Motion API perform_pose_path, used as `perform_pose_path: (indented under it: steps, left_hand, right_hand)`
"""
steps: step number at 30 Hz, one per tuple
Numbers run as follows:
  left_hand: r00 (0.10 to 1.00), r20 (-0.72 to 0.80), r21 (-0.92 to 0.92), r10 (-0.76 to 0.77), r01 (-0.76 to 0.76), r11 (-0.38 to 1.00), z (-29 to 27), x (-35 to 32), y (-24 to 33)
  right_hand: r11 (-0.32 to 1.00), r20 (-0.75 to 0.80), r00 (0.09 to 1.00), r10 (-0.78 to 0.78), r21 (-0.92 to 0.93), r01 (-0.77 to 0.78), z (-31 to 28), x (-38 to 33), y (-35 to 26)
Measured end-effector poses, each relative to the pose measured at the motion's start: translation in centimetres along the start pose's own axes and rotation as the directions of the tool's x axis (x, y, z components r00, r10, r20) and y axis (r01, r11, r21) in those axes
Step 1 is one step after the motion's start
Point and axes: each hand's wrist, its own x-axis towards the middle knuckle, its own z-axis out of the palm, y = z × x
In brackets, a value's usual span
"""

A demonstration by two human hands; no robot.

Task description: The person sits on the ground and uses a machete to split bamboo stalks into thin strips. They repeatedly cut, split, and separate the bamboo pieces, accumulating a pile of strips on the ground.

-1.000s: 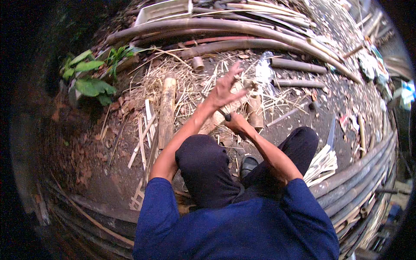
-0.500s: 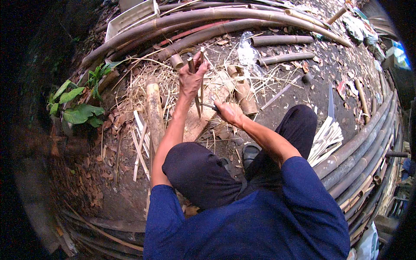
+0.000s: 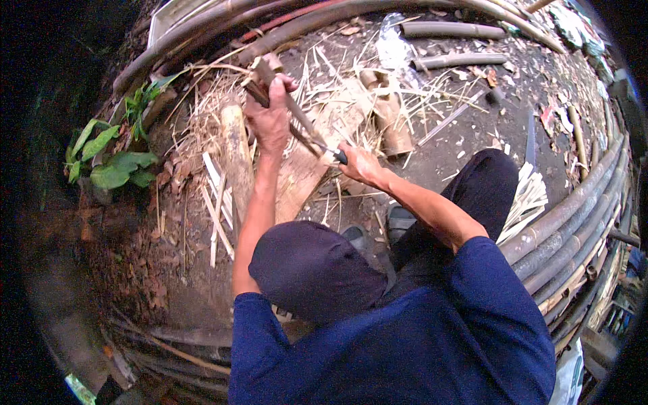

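Observation:
My left hand (image 3: 271, 128) is closed round split bamboo pieces (image 3: 297, 111), which slant from upper left down toward the middle. My right hand (image 3: 362, 164) grips a knife (image 3: 341, 156) by its dark handle. Its short blade meets the lower ends of the bamboo; how deep it sits there is blurred. Below both hands lies a flat wooden board (image 3: 295, 183) on the ground. A thick pale bamboo length (image 3: 235, 138) rests just left of my left forearm, and a brown bamboo section (image 3: 393, 128) lies beyond my right hand.
Pale shavings (image 3: 337, 64) litter the ground ahead. A handsaw (image 3: 530, 138) stands beside a bundle of pale strips (image 3: 530, 202) at right. Long bamboo poles (image 3: 560, 209) line the right side, and others (image 3: 324, 20) curve across the far side. A leafy plant (image 3: 121, 169) grows at left.
The bamboo pieces have tilted from nearly upright to a slant, their tops now farther left. My left hand has shifted left; the right hand with the knife moved slightly right and up.

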Motion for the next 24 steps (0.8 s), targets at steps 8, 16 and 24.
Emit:
perform_pose_path:
  steps: [8, 16, 24]
  left_hand:
    - [1.0, -0.008, 0.162, 0.012, -0.011, 0.987, 3.1, -1.4, 0.9]
    - [0.992, 0.119, 0.205, -0.033, 0.008, 0.979, 3.7, -3.3, 2.2]
    - [0.96, -0.175, 0.438, 0.219, -0.124, 0.891, -0.5, 3.1, -0.6]
  right_hand:
    - [0.985, -0.034, 0.989, -0.145, -0.097, 0.141, -2.6, -0.1, 0.3]
    - [0.995, -0.194, 0.98, -0.038, -0.098, 0.019, 4.5, -4.0, 3.6]
    - [0.997, 0.039, 0.998, 0.042, -0.059, -0.039, 0.3, -4.4, 2.4]
